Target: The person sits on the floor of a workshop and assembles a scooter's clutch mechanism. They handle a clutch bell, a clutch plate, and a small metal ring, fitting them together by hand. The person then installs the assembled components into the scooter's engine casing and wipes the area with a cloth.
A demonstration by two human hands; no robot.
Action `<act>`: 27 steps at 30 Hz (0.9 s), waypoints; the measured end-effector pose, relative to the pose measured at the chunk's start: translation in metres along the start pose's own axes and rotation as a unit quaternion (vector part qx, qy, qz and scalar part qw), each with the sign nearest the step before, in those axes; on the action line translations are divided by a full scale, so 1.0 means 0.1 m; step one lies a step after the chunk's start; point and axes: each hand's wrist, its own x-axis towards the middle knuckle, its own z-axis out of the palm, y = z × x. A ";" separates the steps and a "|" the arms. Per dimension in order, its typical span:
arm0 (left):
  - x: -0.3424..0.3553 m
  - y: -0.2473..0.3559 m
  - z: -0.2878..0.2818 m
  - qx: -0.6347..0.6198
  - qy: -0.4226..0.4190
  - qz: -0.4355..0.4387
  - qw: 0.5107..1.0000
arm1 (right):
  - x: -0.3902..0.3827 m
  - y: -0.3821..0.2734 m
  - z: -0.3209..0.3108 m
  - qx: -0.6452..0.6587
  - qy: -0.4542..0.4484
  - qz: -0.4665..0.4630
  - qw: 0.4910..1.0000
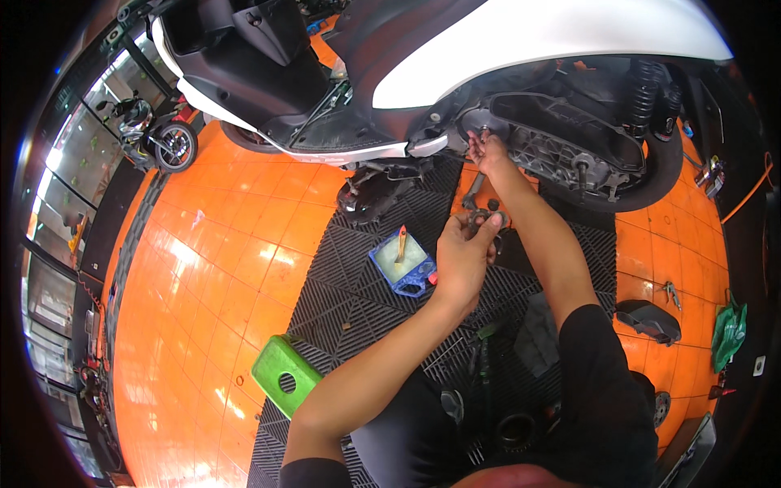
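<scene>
A white and black scooter [521, 32] stands over a black grid mat [342, 301], its side engine case [561, 138] open. My right hand [486, 150] reaches up to the front of that open case and pinches a small part there. My left hand [464, 256] is lower, above the mat, and holds a small dark metal part [486, 218] between its fingers.
A blue square tray [404, 262] with a brush in it sits on the mat left of my left hand. A green stool [283, 374] lies at the mat's left edge. Dark tools and parts lie near my knees. Another scooter [154, 134] is parked far left.
</scene>
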 end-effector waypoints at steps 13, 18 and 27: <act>0.08 -0.01 -0.09 0.037 0.042 0.039 0.998 | -0.28 -0.03 -0.06 -0.133 -0.045 -0.004 0.990; 0.05 0.00 -0.05 0.031 0.044 0.033 0.998 | -0.36 -0.12 -0.12 -0.167 -0.095 0.040 0.981; 0.07 -0.03 0.06 0.042 0.018 0.046 0.998 | -0.80 -0.24 -0.39 -0.390 -0.159 0.055 0.905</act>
